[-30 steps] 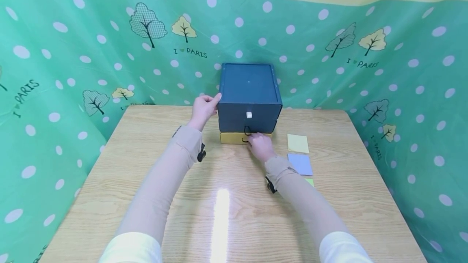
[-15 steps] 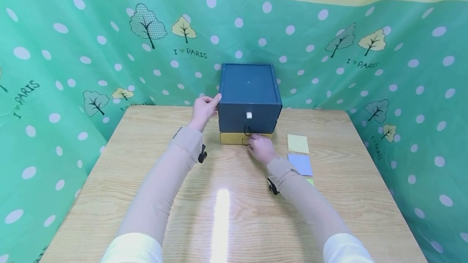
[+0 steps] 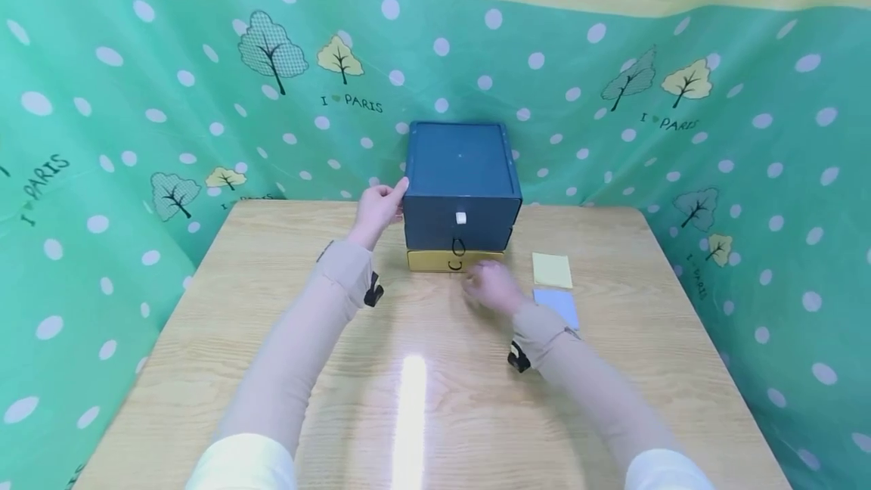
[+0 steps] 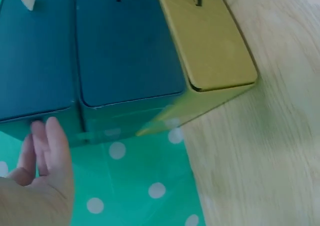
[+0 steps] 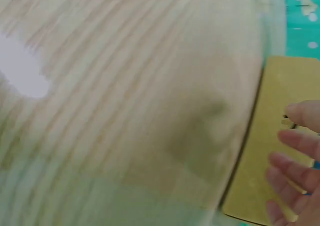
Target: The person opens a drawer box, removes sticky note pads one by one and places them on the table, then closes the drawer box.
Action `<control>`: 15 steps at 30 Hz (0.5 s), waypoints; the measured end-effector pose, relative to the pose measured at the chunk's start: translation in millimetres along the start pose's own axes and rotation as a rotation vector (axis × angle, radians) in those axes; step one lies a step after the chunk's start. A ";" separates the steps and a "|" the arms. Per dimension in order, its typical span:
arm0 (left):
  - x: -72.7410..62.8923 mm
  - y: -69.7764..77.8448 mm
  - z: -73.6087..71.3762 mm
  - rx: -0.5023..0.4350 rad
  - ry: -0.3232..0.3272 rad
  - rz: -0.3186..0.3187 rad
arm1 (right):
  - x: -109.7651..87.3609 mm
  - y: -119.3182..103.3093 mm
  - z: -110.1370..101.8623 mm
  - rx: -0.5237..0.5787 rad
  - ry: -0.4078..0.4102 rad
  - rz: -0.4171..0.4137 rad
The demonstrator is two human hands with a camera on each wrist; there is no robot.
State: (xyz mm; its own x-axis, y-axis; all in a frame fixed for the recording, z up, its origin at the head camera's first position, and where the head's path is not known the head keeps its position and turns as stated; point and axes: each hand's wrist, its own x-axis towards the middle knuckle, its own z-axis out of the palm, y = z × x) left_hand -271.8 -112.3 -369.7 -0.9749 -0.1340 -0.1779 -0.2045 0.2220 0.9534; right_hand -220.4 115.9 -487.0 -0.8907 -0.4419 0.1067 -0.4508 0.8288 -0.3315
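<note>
A stack of drawers (image 3: 461, 161) stands at the back of the table, two dark blue drawers above a yellow one (image 3: 425, 261). The top drawer has a white knob (image 3: 460, 218); black loop handles (image 3: 458, 247) hang on the lower two. My left hand (image 3: 377, 210) touches the upper left side of the stack, its fingers fairly straight in the left wrist view (image 4: 47, 171). In front of the yellow drawer, just right of its handle, is my right hand (image 3: 495, 286), blurred and holding nothing. Its fingers (image 5: 300, 141) are spread loosely before the yellow front in the right wrist view.
To the right of the stack lie a pale yellow paper square (image 3: 552, 270) and a blue one (image 3: 556, 307), partly behind the right sleeve. A green dotted curtain (image 3: 571, 97) hangs behind and beside the wooden table (image 3: 272, 278).
My right hand has come off the yellow drawer's handle and drawn back to the right. A green paper corner is now hidden by the sleeve. My left hand stays at the stack.
</note>
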 end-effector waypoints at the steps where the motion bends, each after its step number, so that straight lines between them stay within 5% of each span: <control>1: -0.6 0.1 -0.2 0.014 -0.015 -0.005 | -1.6 0.1 -2.9 0.007 -0.016 0.012; 9: -9.4 -2.9 -4.5 0.016 -0.099 0.039 | -7.8 -2.4 -35.3 0.084 -0.081 0.122; 15: -32.1 -15.3 -7.3 0.234 -0.122 0.149 | -16.5 -8.5 -49.1 0.113 -0.069 0.163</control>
